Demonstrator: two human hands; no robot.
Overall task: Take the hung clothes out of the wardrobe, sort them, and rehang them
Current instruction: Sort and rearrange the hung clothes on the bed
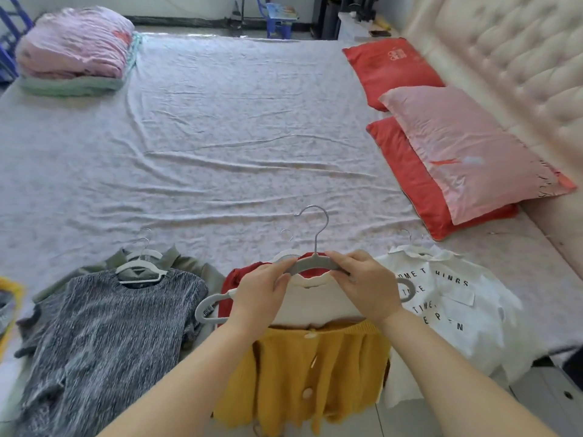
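A strip of something yellow (9, 307) shows at the far left edge, too cropped to name. At the bed's far left corner sits a stack of folded pink and green bedding (75, 48). Near the front edge of the bed (236, 137), the left pile is a grey knit top (104, 335) on a white hanger (142, 271). It lies over a green garment (198, 269) with a hanger of its own.

In the middle pile a red garment (230, 282) lies on the sheet, a white hanger's hook poking out above it. Over it are a cream top (312, 301) and, nearer the person, a yellow cardigan (315, 373) that drapes past the bed's edge.

The left hand (262, 298) pinches the curved bar of a grey hanger (315, 266) just left of its metal hook, thumb under and fingers on top. The right hand (362, 285) pinches the same bar just right of the hook. The hanger's looped ends stick out beyond both wrists, and the cream top's neckline sits right beneath the bar. I cannot tell if the hanger is inside the neck.

To the right, a white shirt (448, 310) with black lettering lies flat on its hanger, one corner hanging off the bed. Beyond it, a pink pillow (457, 146) rests on a red pillow (410, 184), another red one behind, all against the tufted headboard (504, 58).
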